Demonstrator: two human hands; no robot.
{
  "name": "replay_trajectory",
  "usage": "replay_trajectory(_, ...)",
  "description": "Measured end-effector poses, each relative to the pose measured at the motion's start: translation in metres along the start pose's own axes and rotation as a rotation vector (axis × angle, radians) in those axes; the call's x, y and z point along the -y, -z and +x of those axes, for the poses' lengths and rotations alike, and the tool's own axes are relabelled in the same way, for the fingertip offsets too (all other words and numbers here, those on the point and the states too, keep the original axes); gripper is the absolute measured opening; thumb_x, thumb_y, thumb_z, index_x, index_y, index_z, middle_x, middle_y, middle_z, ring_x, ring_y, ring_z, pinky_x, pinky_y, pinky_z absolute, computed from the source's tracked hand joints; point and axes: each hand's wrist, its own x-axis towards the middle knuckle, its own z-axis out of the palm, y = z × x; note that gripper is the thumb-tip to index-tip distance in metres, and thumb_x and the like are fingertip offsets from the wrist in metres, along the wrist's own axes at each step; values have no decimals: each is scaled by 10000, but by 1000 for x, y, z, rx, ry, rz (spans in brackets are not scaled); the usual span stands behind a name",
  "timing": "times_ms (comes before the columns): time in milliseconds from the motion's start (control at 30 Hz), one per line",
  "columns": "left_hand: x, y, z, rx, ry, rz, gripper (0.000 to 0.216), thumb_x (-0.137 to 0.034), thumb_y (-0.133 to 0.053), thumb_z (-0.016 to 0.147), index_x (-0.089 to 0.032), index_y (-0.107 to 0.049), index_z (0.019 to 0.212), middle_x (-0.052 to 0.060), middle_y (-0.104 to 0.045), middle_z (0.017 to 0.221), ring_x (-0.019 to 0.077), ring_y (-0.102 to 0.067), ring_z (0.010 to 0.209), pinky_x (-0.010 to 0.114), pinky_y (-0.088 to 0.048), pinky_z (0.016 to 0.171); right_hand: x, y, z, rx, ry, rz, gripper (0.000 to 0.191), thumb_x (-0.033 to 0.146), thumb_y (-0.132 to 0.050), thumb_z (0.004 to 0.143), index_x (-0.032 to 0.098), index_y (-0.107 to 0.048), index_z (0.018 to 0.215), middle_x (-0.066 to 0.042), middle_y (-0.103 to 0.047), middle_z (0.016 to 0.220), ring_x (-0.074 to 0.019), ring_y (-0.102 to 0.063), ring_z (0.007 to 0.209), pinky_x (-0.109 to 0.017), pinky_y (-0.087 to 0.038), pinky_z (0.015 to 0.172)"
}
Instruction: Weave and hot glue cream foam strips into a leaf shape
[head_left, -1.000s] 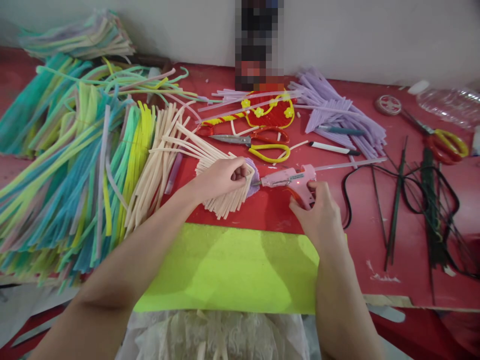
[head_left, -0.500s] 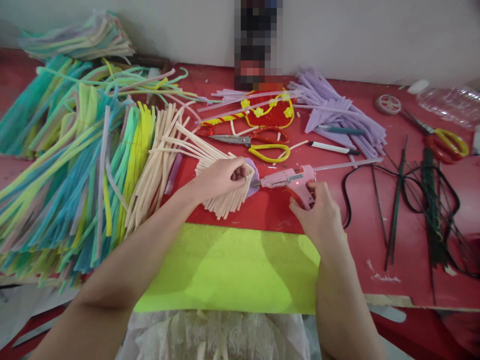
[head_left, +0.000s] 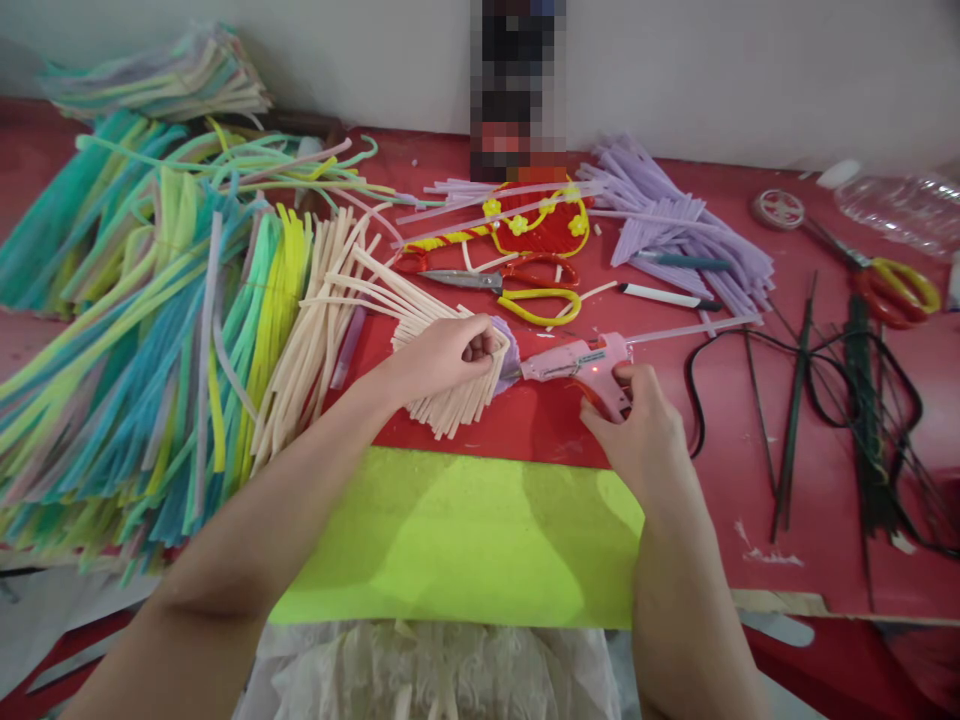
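Note:
My left hand (head_left: 442, 355) is closed in a pinch on a small purple foam piece (head_left: 505, 350), held just above a bundle of cream foam strips (head_left: 450, 405). My right hand (head_left: 645, 430) grips the handle of a pink glue gun (head_left: 574, 360), whose nozzle points left and touches the purple piece. A clear glue stick (head_left: 690, 328) juts from the back of the gun. Both hands work over the red table (head_left: 540, 420), just beyond a lime-green sheet (head_left: 465, 535).
Piles of coloured foam strips (head_left: 135, 330) fill the left. Red-and-yellow scissors (head_left: 510, 285), a pen (head_left: 667, 297), purple strips (head_left: 675, 225) and a red-and-yellow ornament (head_left: 544, 225) lie behind. Right: black cord (head_left: 697, 400), dark green wires (head_left: 862, 420), more scissors (head_left: 892, 285), a plastic bottle (head_left: 896, 205).
The glue gun and my right hand have edged slightly left towards the purple piece. My left hand has stayed put.

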Motion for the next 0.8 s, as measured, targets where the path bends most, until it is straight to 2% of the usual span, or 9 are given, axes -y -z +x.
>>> replay_trajectory(800, 0, 1, 0, 8, 16, -8, 92, -144, -539, 745, -201, -516, 812, -16, -598, 757, 116, -550, 675, 249, -407, 613, 1, 3, 0, 52, -1, 26, 243, 317, -595, 710, 241, -473, 905, -17, -574, 808, -168, -530, 671, -294, -423, 623)
